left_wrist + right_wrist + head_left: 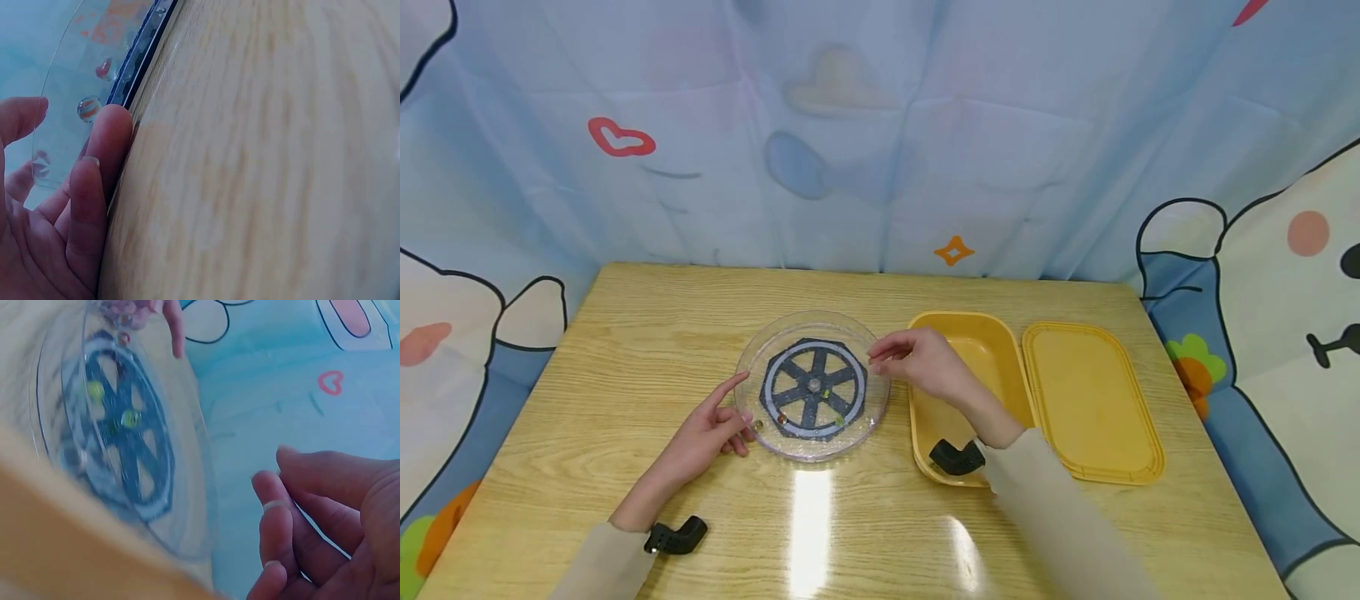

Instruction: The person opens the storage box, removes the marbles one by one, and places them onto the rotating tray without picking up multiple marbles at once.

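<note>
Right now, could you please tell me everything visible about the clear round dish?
The clear round dish looks like plastic, shallow, with a raised wall. It lies flat on the wooden table. A dark wheel shape shows within its outline; whether inside or underneath is unclear. Small marbles lie inside. The left hand touches its left edge.

Before you, a clear round dish [811, 452] lies flat, glass marbles [838, 421] inside, one near its eight o'clock rim.

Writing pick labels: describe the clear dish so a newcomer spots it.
On the wooden table, find the yellow box. Just left of it, between left hand and right hand, sits the clear dish. Unlike the yellow box and yellow lid, it's round and see-through.
</note>
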`<state>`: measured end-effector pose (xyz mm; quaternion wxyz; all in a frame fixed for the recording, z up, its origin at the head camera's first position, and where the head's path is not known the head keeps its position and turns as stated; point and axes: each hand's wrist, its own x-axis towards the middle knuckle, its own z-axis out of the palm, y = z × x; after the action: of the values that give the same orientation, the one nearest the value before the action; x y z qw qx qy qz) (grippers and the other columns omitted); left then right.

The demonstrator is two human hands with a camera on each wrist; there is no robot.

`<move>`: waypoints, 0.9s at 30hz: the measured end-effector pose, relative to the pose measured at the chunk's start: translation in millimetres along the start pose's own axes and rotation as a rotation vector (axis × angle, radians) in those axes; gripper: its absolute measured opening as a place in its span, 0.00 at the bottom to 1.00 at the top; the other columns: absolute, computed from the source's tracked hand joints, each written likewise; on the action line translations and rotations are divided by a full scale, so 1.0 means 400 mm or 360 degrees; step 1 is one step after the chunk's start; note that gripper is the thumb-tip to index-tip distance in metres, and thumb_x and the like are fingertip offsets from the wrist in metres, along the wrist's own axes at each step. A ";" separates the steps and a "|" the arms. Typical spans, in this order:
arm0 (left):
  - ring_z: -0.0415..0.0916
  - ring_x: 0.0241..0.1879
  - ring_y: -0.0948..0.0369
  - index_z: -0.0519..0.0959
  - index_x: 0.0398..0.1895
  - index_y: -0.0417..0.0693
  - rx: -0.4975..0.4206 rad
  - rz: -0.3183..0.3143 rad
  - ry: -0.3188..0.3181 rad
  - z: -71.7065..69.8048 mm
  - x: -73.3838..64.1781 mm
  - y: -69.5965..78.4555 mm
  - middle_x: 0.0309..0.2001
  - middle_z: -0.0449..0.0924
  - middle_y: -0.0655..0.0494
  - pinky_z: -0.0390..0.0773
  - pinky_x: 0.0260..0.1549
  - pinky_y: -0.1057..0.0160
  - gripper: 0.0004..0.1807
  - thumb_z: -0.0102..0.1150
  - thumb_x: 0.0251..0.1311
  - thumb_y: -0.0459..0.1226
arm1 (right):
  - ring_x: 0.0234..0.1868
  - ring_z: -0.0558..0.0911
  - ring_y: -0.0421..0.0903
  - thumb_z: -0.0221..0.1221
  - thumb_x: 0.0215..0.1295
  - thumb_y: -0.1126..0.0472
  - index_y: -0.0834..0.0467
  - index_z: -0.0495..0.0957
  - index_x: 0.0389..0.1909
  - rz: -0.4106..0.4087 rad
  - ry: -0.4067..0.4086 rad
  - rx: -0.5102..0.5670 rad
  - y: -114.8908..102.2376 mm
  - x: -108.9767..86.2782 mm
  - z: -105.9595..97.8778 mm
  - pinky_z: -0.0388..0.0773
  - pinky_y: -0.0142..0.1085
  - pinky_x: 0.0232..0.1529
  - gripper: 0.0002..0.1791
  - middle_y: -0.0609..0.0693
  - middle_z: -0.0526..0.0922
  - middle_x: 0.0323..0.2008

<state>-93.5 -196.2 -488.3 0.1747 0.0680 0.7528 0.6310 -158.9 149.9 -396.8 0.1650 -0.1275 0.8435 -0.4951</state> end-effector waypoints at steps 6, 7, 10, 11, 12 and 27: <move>0.81 0.26 0.53 0.50 0.80 0.52 -0.0004 -0.0004 -0.0009 0.003 -0.001 -0.001 0.32 0.82 0.38 0.82 0.28 0.60 0.35 0.51 0.74 0.34 | 0.38 0.80 0.48 0.68 0.62 0.62 0.60 0.87 0.42 -0.0118 -0.0094 -0.0131 0.052 -0.015 -0.072 0.77 0.38 0.39 0.09 0.47 0.86 0.37; 0.81 0.25 0.53 0.50 0.80 0.52 -0.0004 -0.0003 -0.0009 0.003 -0.001 -0.001 0.32 0.82 0.38 0.82 0.28 0.61 0.35 0.52 0.74 0.34 | 0.37 0.80 0.48 0.69 0.62 0.62 0.60 0.87 0.42 -0.0130 -0.0132 -0.0139 0.062 -0.017 -0.085 0.76 0.38 0.38 0.10 0.47 0.86 0.37; 0.81 0.25 0.53 0.51 0.80 0.53 0.0000 0.0001 -0.0009 0.003 -0.001 -0.001 0.32 0.82 0.38 0.82 0.28 0.61 0.35 0.52 0.74 0.35 | 0.36 0.80 0.49 0.69 0.61 0.63 0.62 0.87 0.41 -0.0157 -0.0300 -0.0123 0.093 -0.021 -0.117 0.77 0.37 0.36 0.09 0.48 0.87 0.36; 0.81 0.25 0.53 0.51 0.80 0.53 0.0002 0.0002 -0.0008 0.003 -0.001 -0.001 0.32 0.82 0.38 0.82 0.28 0.61 0.35 0.52 0.74 0.35 | 0.35 0.81 0.49 0.69 0.61 0.64 0.62 0.87 0.40 -0.0167 -0.0364 -0.0120 0.103 -0.022 -0.125 0.78 0.36 0.36 0.08 0.49 0.87 0.35; 0.81 0.25 0.53 0.51 0.80 0.53 0.0002 0.0001 -0.0008 0.003 -0.001 -0.001 0.32 0.82 0.38 0.82 0.28 0.61 0.35 0.52 0.74 0.35 | 0.35 0.81 0.49 0.70 0.60 0.64 0.63 0.87 0.39 -0.0170 -0.0430 -0.0119 0.112 -0.024 -0.133 0.79 0.37 0.36 0.08 0.49 0.87 0.34; 0.81 0.26 0.52 0.51 0.80 0.53 0.0014 -0.0003 0.0003 0.001 0.001 0.001 0.32 0.82 0.39 0.82 0.29 0.60 0.35 0.52 0.74 0.34 | 0.28 0.77 0.38 0.75 0.48 0.71 0.62 0.88 0.35 -0.0012 -0.1219 -0.0256 0.172 -0.037 -0.095 0.74 0.27 0.31 0.11 0.51 0.86 0.30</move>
<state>-93.8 -195.6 -488.0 0.1744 0.0675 0.7558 0.6275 -164.2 218.3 -437.6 0.4555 -0.3186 0.7565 -0.3445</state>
